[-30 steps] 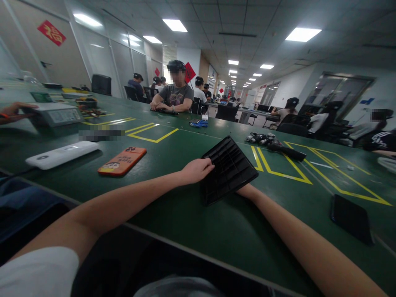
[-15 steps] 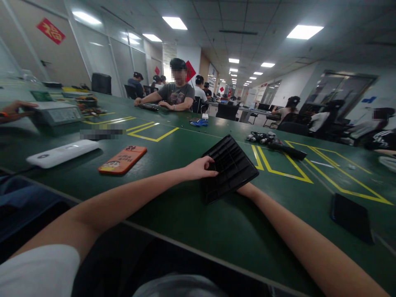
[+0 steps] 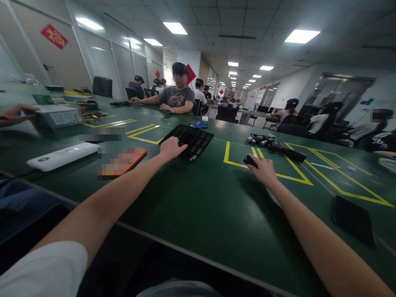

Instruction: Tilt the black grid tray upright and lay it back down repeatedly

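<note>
My left hand [image 3: 172,149] grips the near left edge of a flat black gridded tray [image 3: 198,139], thumb on its ribbed upper side. The tray is tilted a little, just over or on the green table [image 3: 198,198]; I cannot tell which. Farther right, my right hand [image 3: 263,169] is closed around a small black block-like object [image 3: 250,161], held low near the yellow tape lines. Most of that object is hidden by the fingers, so its kind does not show. The hands are well apart.
At left lie an orange phone case [image 3: 131,160] and a long white device [image 3: 63,156]. Beyond them another person's hand touches a grey metal box [image 3: 58,116]. Dark cables [image 3: 260,139] and a black phone [image 3: 352,218] lie right. A person [image 3: 177,99] sits opposite.
The black tray has moved left and away from me, lowered flatter by my left hand. My right hand has left its underside, moved right, and now shows a small black object.
</note>
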`<state>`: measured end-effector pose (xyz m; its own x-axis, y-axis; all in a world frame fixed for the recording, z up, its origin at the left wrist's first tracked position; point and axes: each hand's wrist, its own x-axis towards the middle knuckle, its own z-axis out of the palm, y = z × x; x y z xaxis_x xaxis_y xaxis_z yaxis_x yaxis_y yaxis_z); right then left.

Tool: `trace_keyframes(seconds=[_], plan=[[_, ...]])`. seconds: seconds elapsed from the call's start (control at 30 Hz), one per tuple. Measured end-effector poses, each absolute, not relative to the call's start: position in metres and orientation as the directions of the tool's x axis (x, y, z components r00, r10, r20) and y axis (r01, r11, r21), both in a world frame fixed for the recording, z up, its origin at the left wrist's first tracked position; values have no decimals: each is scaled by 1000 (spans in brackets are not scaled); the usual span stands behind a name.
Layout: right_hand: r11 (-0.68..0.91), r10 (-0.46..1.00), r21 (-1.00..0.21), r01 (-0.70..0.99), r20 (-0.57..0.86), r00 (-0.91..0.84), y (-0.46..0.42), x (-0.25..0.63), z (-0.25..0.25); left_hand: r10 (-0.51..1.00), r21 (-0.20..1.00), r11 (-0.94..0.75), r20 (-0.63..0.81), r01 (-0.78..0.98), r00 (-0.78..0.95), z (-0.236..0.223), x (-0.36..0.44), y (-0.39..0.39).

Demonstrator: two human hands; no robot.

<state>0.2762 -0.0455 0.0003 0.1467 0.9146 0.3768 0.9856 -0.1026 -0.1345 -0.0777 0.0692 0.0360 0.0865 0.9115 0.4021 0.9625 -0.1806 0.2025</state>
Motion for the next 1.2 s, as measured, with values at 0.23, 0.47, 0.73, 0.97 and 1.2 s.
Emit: trace_keyframes(seconds=[0.23, 0.47, 0.73, 0.97, 1.2], plan=[[-366, 906, -38, 930, 214, 366, -51, 305, -9, 978, 130, 33, 202, 991, -59, 32, -107, 121], [-350, 838, 22, 937, 455, 302, -54, 276, 1, 872, 215, -203, 483, 955, 76, 31, -79, 107], [164, 978, -84, 983, 141, -151, -72, 172, -3, 565, 79, -820, 267, 567, 780, -6, -12, 13], [309, 948, -133, 942, 129, -292, -72, 170, -5, 485, 14, -862, 318, 508, 815, 4, -12, -11], [-271, 827, 74, 960, 528, 193, -65, 263, 5, 53, -133, -986, 320, 100, 946, 9, -1, -58]])
